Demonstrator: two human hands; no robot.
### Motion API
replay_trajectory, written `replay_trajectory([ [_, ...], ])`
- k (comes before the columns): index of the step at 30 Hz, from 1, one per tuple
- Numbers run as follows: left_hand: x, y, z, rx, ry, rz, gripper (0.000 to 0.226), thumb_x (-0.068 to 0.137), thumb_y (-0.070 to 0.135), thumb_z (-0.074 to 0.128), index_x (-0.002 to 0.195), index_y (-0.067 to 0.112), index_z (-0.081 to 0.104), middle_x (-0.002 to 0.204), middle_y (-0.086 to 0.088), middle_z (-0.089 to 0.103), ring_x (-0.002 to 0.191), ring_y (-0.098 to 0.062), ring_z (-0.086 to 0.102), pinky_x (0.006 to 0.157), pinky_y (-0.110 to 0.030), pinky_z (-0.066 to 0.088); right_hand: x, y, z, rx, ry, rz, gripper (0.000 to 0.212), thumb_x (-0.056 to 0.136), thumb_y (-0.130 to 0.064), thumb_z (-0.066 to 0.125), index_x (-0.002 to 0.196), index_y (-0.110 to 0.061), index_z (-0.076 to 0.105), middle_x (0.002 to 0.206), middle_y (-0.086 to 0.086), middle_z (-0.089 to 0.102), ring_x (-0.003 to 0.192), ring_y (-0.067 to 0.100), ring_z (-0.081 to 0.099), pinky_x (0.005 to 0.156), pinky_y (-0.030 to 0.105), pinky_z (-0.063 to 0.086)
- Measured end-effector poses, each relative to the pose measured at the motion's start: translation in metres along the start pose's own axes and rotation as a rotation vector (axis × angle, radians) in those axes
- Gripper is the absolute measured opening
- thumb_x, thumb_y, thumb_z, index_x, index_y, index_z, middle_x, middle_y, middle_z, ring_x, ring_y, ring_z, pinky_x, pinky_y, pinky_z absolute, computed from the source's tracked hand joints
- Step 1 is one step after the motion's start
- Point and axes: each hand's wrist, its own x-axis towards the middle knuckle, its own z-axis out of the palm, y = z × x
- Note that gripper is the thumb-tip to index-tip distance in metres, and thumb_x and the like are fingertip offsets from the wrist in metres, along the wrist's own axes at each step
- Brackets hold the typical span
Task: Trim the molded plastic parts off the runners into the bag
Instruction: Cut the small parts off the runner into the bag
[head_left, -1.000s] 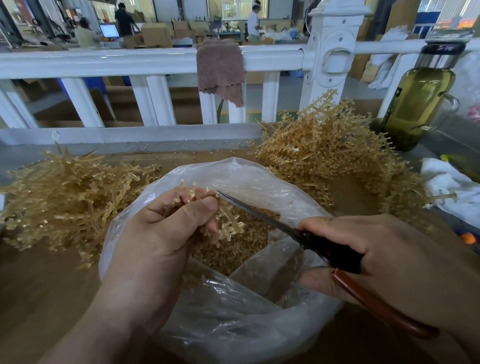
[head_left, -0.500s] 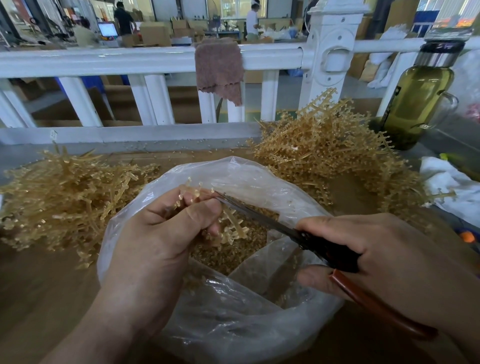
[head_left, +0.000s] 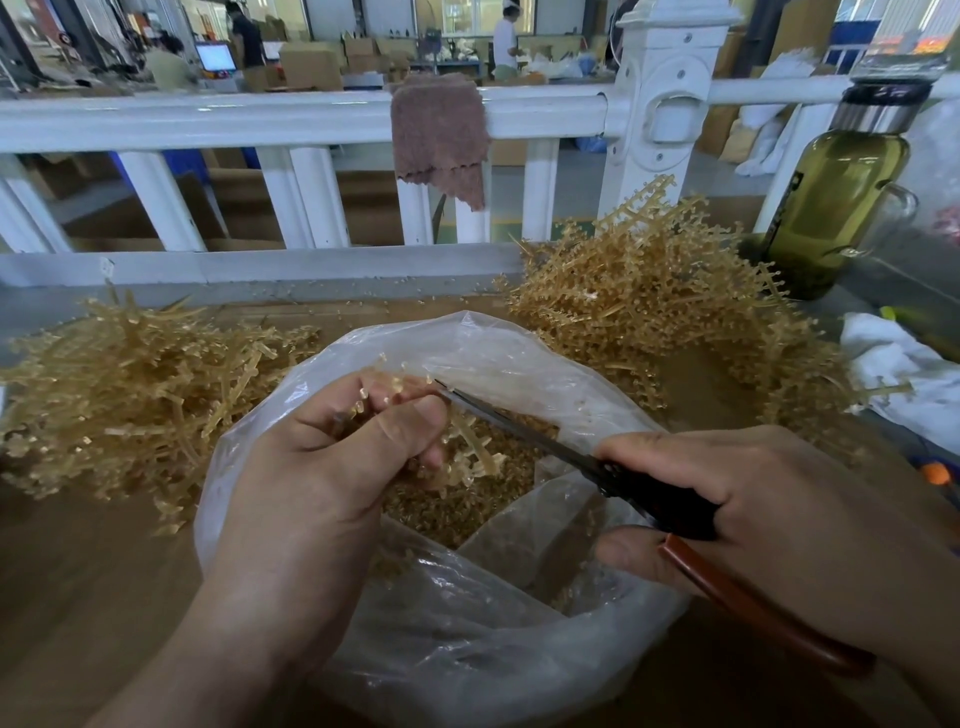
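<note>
Over the mouth of a clear plastic bag (head_left: 483, 639), my left hand (head_left: 332, 478) pinches an amber plastic runner (head_left: 467, 457) whose small molded parts stick out past my fingers. My right hand (head_left: 769, 519) grips scissors (head_left: 524, 428) with a black and reddish-brown handle. Their blade tips reach the runner at my left fingertips. Loose amber parts (head_left: 441, 514) lie in the bottom of the bag. A heap of amber runners (head_left: 119, 395) lies left of the bag, and another heap (head_left: 660, 312) lies at its right rear.
The brown table (head_left: 78, 587) ends at a white railing (head_left: 260, 114) with a brown rag (head_left: 441, 135) draped on it. A glass bottle of yellow-green liquid (head_left: 831, 202) stands far right, with white cloth (head_left: 904, 374) below it. People work in the background.
The scissor tips have slid slightly left and up, closer to my left fingertips. My left hand has shifted the runner a little within its pinch.
</note>
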Motion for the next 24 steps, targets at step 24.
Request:
replay_trajectory([
  [24, -0.0022, 0.0013, 0.0007, 0.138, -0.058, 0.007, 0.012, 0.071, 0.037, 0.078, 0.072, 0.025, 0.074, 0.064, 0.004, 0.066, 0.060, -0.006, 0.064, 0.055, -0.016, 0.052, -0.0007, -0.0031, -0.0027, -0.041, 0.027, 0.012, 0.051, 0.076, -0.079, 0.046, 0.108, -0.043, 0.061, 0.079, -0.018, 0.066, 0.072, -0.001, 0.062, 0.069, 0.028, 0.047],
])
